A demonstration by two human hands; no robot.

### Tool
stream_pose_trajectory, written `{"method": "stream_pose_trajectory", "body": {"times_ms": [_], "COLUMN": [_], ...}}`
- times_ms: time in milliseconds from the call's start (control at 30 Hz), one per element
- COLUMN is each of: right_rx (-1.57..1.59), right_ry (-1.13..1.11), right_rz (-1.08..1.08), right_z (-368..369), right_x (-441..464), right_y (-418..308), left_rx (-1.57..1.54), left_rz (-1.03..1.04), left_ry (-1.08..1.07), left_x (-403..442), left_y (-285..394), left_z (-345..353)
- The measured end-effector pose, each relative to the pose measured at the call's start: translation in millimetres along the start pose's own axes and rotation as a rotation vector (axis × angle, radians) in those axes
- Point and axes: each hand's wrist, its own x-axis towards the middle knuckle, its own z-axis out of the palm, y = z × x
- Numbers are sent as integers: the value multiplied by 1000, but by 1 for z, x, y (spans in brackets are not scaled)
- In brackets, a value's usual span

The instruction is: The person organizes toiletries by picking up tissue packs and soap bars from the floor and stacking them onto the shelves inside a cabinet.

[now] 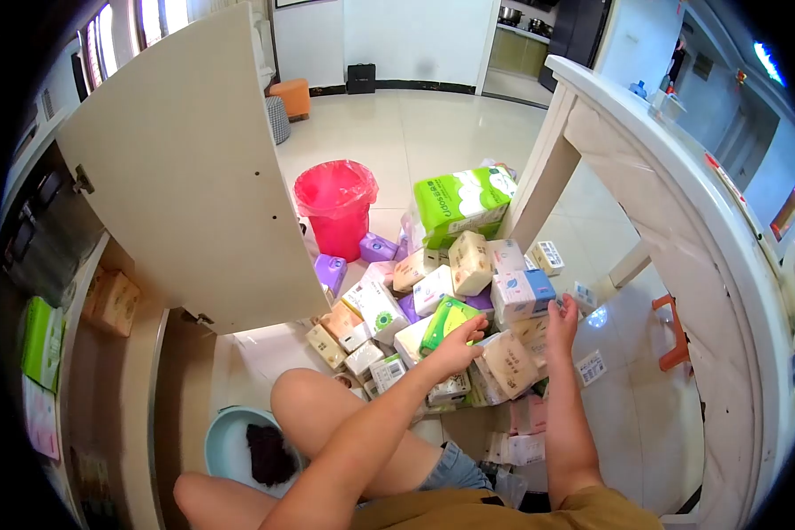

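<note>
A heap of tissue packs covers the floor in front of me. My left hand is over its middle, fingers apart, beside a green and yellow pack and a beige pack. My right hand is at the heap's right side, fingers spread, next to a blue and white pack; whether it touches the pack is unclear. Behind them a cream pack leans on others, and a large green and white package lies at the back.
A pink lined bin stands behind the heap. An open cabinet door is at left, by shelves with packs. A light blue basin holds dark cloth. At right are a white table and an orange stool.
</note>
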Motion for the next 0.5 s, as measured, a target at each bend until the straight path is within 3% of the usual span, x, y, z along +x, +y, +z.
{"method": "stream_pose_trajectory", "body": {"times_ms": [200,433,500], "right_rx": [140,223,-42], "right_ry": [-66,-109,-137], "right_rz": [199,209,191], "right_z": [6,12,12], "right_x": [9,19,19], "right_y": [13,24,26], "left_rx": [-118,-118,-104], "left_rz": [1,14,2], "left_ry": [-32,-34,-29], "left_x": [21,38,42], "left_y": [3,2,-2], "left_z": [1,8,8]}}
